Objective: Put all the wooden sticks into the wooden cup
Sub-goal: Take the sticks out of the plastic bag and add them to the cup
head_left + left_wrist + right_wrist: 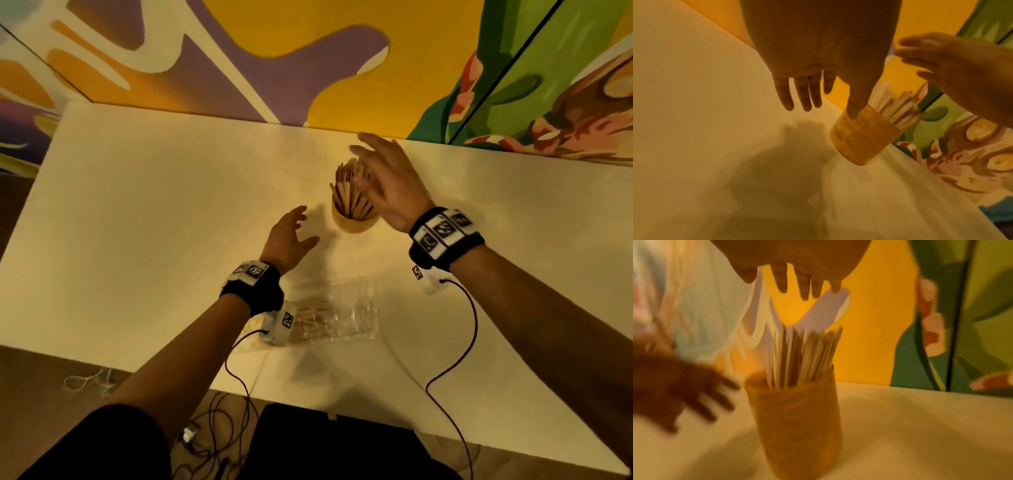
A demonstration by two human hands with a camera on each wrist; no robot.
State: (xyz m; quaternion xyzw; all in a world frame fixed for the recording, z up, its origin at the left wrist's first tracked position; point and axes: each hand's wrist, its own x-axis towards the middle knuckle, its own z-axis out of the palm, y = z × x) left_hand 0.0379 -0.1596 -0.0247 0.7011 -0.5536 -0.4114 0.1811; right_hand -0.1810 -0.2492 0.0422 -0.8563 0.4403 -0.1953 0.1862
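Both hands spread, empty: left hand beside the cup of sticks, right hand just above.

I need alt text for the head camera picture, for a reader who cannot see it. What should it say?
A wooden cup full of wooden sticks stands upright on a pale table, with the open right hand above the stick tops and the open left hand beside the cup. Nearer the person lies a clear plastic bag with more sticks inside.

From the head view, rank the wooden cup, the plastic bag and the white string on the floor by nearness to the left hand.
From the left hand:
1. Wooden cup, just to its right.
2. Plastic bag, nearer the person, by the wrist.
3. White string, on the floor, far left.
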